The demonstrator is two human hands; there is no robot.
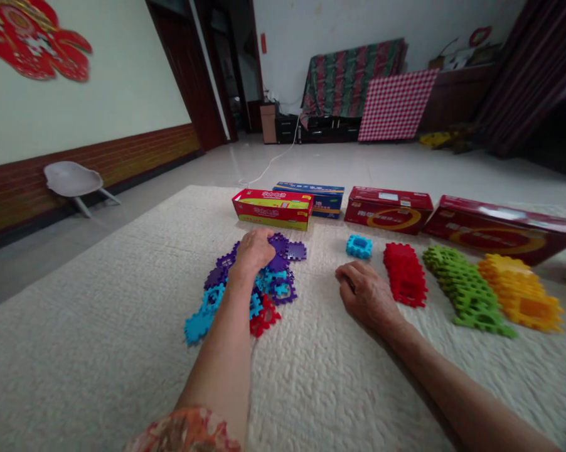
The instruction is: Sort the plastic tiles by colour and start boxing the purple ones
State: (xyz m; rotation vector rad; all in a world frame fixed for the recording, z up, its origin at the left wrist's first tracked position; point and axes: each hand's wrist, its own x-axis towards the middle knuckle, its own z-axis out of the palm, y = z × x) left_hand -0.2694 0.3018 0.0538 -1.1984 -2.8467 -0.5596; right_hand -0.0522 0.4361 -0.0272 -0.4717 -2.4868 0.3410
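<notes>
- Left hand (255,252), mid-frame, is covering purple pieces (279,260); pinch unclear.
- Right hand (366,295), right of centre, is resting, fingers curled together, near red pieces (405,275).

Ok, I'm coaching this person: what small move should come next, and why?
Probably the left hand should pick a blue piece from the mixed pile: the hand is at that pile, and a blue stack sits apart, just beyond the right hand.

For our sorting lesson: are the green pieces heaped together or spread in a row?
Spread in a row: the green pieces overlap in one slanting line.
</notes>
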